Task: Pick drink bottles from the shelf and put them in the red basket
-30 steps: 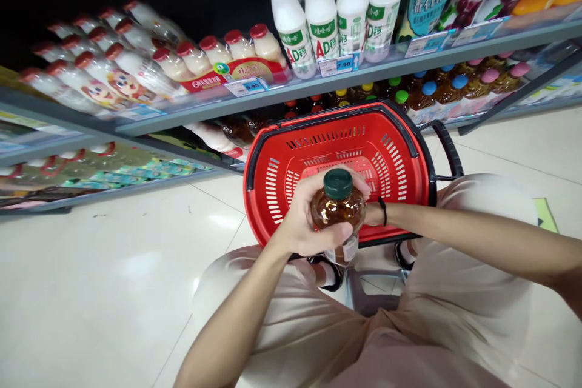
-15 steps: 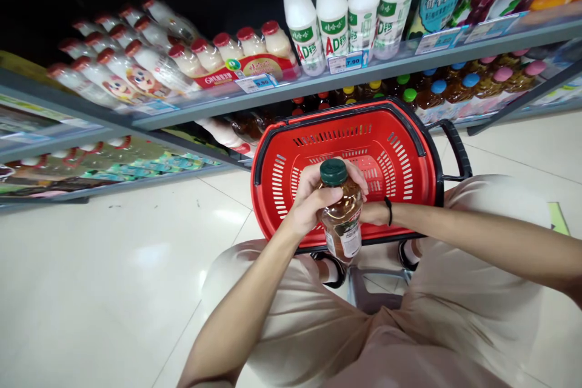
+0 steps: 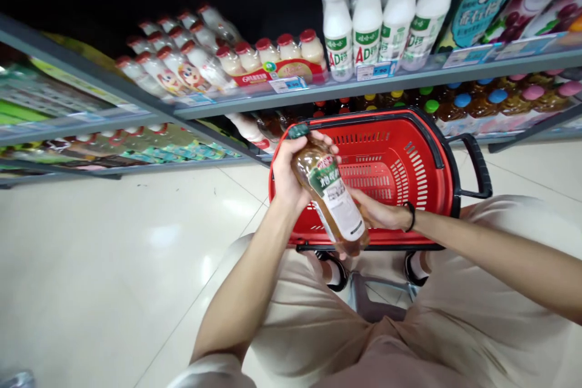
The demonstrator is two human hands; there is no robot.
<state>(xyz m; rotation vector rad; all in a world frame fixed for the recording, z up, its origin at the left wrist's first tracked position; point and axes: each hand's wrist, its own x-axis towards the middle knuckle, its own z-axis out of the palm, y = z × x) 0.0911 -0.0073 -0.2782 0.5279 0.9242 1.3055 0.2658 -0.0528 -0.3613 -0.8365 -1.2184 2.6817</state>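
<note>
A brown drink bottle [image 3: 334, 194] with a dark green cap and a green and white label lies slanted above the red shopping basket [image 3: 436, 185]. My left hand [image 3: 291, 173] is wrapped round its neck end, thumb near the cap. Lower down, my right hand [image 3: 375, 209] is at the far side of the bottle, with most of its fingers hidden behind it; a few fingertips show under the base. The basket stands between my knees, with only its slotted red walls and floor showing inside.
Shelves ahead hold white milk-drink bottles [image 3: 339, 36], a red-capped multipack [image 3: 273, 60] and juice cartons [image 3: 486, 0]. Drinks with coloured caps [image 3: 464, 102] fill the lower shelf. The basket's black handle [image 3: 477, 170] sticks out to the right. A grey stool [image 3: 364, 294] is under me.
The bottle has tipped over from nearly upright, its cap now pointing up and left and its label facing me. The view has swung left, so the shelves and basket appear farther right.
</note>
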